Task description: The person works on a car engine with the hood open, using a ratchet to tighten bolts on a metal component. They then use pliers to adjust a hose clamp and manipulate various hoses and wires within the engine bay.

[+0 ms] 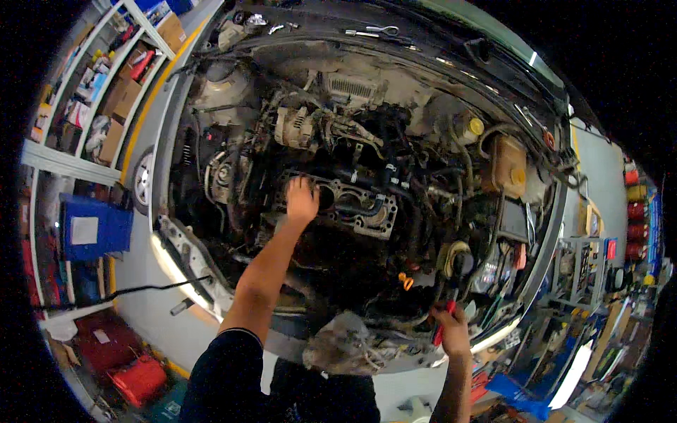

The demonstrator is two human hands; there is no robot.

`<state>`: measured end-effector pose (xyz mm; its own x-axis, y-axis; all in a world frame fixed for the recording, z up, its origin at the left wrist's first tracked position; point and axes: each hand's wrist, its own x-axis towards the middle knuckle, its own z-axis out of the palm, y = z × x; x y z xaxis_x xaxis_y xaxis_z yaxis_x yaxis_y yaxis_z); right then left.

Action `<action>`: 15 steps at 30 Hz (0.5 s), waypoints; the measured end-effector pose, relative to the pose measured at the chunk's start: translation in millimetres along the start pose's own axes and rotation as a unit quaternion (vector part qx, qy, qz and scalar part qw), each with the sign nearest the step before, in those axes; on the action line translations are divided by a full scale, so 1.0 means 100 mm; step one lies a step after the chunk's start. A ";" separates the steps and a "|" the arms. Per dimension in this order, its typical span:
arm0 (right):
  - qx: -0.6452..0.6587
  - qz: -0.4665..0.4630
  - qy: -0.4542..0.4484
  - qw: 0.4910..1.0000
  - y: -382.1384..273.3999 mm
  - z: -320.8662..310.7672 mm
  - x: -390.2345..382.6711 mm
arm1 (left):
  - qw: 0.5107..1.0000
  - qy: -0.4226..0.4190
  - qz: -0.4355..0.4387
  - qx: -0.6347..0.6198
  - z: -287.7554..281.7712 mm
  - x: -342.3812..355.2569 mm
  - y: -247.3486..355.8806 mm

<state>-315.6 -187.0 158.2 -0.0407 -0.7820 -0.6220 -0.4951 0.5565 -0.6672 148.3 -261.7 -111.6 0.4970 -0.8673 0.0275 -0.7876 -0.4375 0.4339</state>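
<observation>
An open engine bay lies before me, with the bare top face of an engine block [383,224] and its round cylinder bores in the middle. My left hand [302,199] reaches onto the left end of the block, fingers stretched out over its surface, with no object visible in them. A dark hose [363,210] crosses the block to the right of that hand. At the front right of the bay, my right hand [453,330] is closed around a red-handled tool [443,326]. The tool's far end is hard to make out against the dark parts.
An alternator [293,127] sits behind the block. To the right are a brownish coolant tank [508,166] and a yellow dipstick loop [405,282]. Crumpled clear plastic [338,343] lies at the front edge. Several hand tools, including a wrench [363,33], rest along the far edge. Shelves [70,166] stand left.
</observation>
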 end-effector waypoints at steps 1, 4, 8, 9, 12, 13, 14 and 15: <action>-0.028 -0.036 -0.027 0.999 -0.11 0.01 0.36 | 1.000 0.006 0.002 0.005 0.02 0.18 0.10; -0.263 -0.145 -0.161 0.940 -0.97 0.16 1.44 | 0.997 0.056 0.030 0.039 0.28 0.55 -0.04; -0.377 -0.147 -0.209 0.890 -1.84 0.66 3.15 | 0.996 0.056 -0.019 0.072 0.52 0.55 -0.21; -0.410 -0.111 -0.239 0.873 -2.11 0.75 3.47 | 0.997 0.041 -0.021 0.063 0.59 0.50 -0.19; -0.314 0.031 -0.258 0.913 -2.42 1.01 4.45 | 0.998 0.045 -0.005 0.032 0.50 0.67 -0.04; -0.283 0.058 -0.277 0.916 -2.47 1.03 4.70 | 0.999 0.041 -0.004 0.021 0.53 0.69 0.01; -0.253 0.086 -0.307 0.913 -2.58 1.24 4.83 | 0.999 0.041 -0.009 0.021 0.50 0.69 -0.05; -0.307 0.037 -0.259 0.915 -2.63 1.41 4.91 | 0.999 0.040 -0.013 0.021 0.47 0.68 -0.10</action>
<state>-83.2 -677.7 -28.8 0.2445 -0.4232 -0.8724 -0.9079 0.2159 -0.3592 172.5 -327.6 -156.0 0.5436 -0.8346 0.0893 -0.7878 -0.4705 0.3975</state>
